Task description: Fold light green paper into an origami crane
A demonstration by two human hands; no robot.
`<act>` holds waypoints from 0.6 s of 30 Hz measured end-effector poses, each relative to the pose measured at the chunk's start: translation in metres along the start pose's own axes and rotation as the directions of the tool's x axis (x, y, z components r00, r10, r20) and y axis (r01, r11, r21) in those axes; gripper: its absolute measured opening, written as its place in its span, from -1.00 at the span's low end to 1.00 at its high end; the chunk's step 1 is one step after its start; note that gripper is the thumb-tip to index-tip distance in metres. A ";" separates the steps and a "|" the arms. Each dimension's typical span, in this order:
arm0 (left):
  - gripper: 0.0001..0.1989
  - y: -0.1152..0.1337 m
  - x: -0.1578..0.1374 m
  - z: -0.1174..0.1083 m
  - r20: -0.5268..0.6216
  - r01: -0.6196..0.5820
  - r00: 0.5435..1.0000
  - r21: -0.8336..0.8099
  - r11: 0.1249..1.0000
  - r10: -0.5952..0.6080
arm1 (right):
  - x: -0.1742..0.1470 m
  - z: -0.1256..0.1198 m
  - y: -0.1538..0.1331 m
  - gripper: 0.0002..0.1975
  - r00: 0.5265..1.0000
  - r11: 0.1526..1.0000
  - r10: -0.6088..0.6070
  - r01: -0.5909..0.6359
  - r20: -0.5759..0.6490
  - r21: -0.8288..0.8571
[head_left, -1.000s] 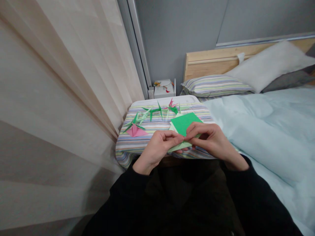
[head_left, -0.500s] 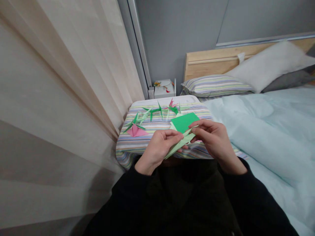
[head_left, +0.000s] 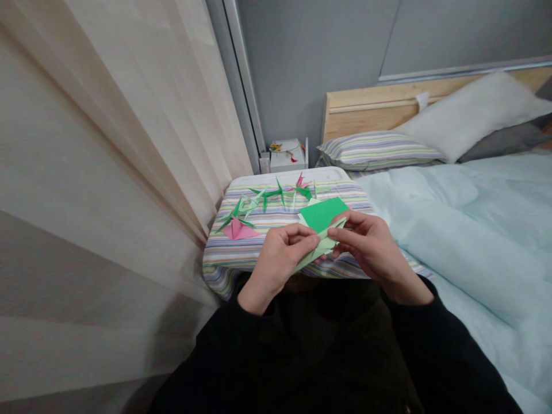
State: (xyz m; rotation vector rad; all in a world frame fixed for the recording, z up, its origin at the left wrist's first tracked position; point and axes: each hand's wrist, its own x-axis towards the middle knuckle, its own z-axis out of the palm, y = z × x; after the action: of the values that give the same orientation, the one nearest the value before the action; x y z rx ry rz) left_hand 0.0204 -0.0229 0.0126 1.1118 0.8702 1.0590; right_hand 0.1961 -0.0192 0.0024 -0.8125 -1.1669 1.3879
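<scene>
We had our left hand (head_left: 278, 259) angled inward, thumb on top, pinching the folded paper (head_left: 319, 250), and our right hand (head_left: 373, 247) kinda curled, gripping its upper end.

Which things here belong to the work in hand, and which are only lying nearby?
In the work: pale green folded paper, left hand, right hand; likely green sheet, pink folded paper.

Only nearby: striped pillow, white pillow, pale blue quilt.
</scene>
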 end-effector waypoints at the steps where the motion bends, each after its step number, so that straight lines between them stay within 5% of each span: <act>1: -0.75 0.001 -0.001 0.000 0.016 0.005 1.000 0.001 1.000 -0.005 | 0.000 0.000 0.000 -0.80 1.000 1.000 0.003 -0.003 0.008 -0.002; 18: -0.74 0.007 -0.001 0.003 0.085 0.125 0.989 -0.015 0.992 -0.123 | 0.000 0.006 0.002 -0.67 0.991 0.991 -0.079 0.066 -0.109 -0.121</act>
State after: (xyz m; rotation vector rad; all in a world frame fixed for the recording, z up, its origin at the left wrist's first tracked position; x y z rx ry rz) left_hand 0.0213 -0.0240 0.0199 1.0639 0.8489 0.9099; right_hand 0.1895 -0.0206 0.0019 -0.9113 -1.1856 1.2068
